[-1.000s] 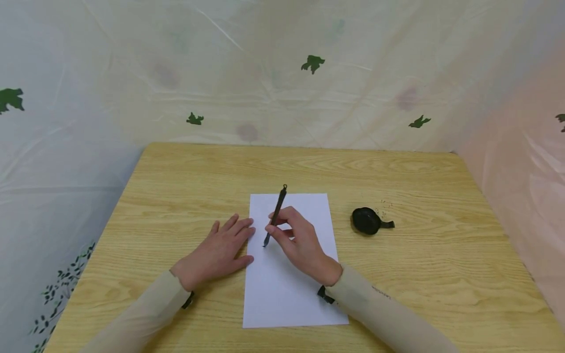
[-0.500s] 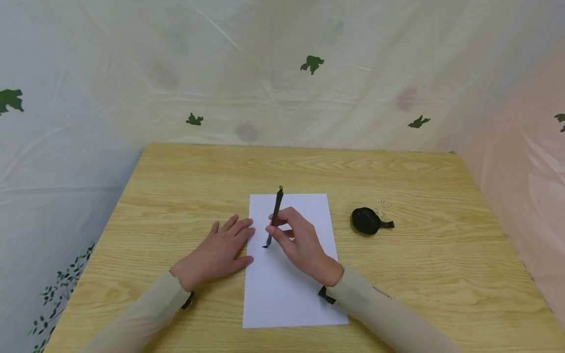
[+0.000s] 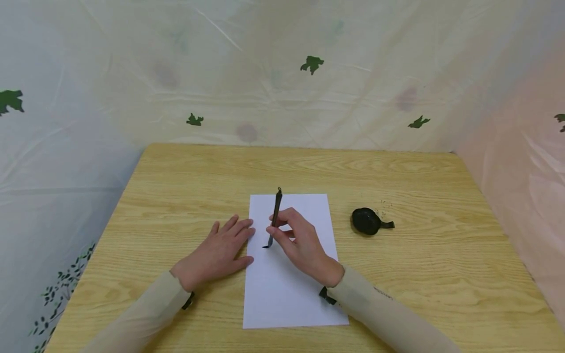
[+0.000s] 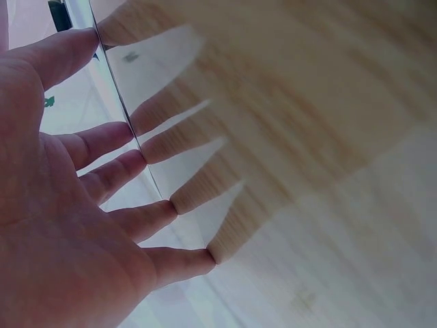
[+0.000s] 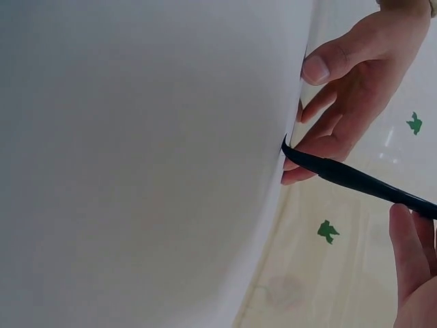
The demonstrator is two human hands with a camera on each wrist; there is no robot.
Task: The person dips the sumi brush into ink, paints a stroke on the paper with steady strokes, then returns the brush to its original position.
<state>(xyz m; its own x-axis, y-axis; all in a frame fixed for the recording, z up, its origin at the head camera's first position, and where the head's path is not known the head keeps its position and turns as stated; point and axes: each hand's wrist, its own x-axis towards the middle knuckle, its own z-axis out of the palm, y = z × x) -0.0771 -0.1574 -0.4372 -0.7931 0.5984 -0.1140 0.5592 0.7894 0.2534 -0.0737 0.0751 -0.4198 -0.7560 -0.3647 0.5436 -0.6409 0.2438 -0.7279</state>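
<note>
A white sheet of paper (image 3: 282, 304) lies on the wooden table. My right hand (image 3: 304, 245) pinches a dark writing brush (image 3: 276, 208) between thumb and fingers, its looped end pointing up. The black bristle tip (image 5: 289, 152) is pressed on the left part of the sheet and bends over to the left. My left hand (image 3: 216, 252) lies flat with fingers spread, fingertips and thumb on the sheet's left edge. In the left wrist view, the fingers of the left hand (image 4: 68, 184) are straight against the surface.
A small black dish with a short handle (image 3: 366, 221) sits to the right of the sheet. Tiny dark specks (image 3: 385, 207) mark the table beside it. Pale hanging cloth (image 3: 265, 73) with green leaf shapes surrounds the wooden table (image 3: 419, 274).
The brush has become more upright, its top swinging left while its lower end has moved slightly right. Its bristles now bend more. The left hand has not moved.
</note>
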